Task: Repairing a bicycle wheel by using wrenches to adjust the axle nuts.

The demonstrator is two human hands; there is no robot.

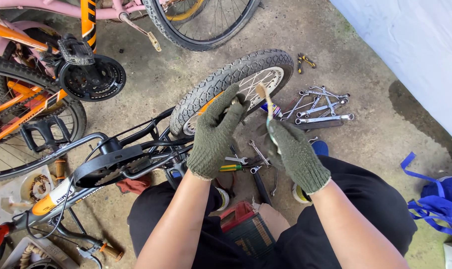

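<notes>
Both my hands wear green knit gloves. My left hand pinches a small dark metal part between its fingertips, in front of the rear wheel of a bicycle lying on its side. My right hand grips a small brush by its handle, bristles up, just beside the part. The black chain guard and crank of the lying bicycle are at my left, near my knee.
Several wrenches lie on the concrete beyond the wheel, and more tools sit between my knees. An orange bicycle stands at the left. A blue bag lies at the right, a white sheet behind it.
</notes>
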